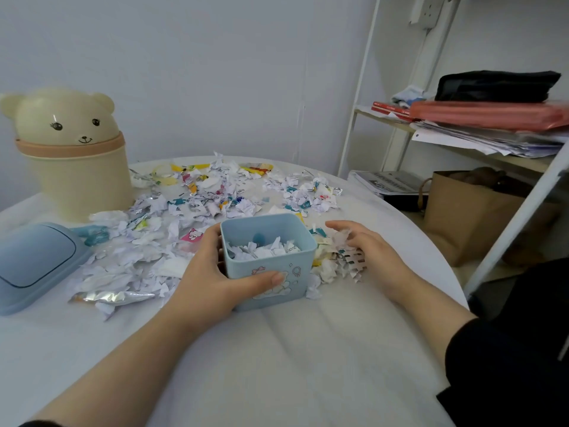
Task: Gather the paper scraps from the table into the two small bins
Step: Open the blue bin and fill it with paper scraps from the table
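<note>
Head view: your left grip [212,272] curls round the small blue bin [298,272], thumb across its front wall and fingers on the far left side. Your right grip [366,254] lies spread and loosely curved over paper scraps [326,269] touching the bin's right wall.

The scraps are torn and crumpled, mostly white with coloured bits, and scattered across the white worktop [292,349] up to the bear bin [77,180]. Some already lie inside the blue bin. They look featherlight and limp, likely to flutter or slip between your fingers, so rake them into a heap and scoop from below. A crinkled foil wrapper [117,297] looks slick.

The blue bin is smooth, stiff plastic, square with rounded corners, and light enough to skid unless braced. Its domed lid [34,266] lies apart at the left.
</note>
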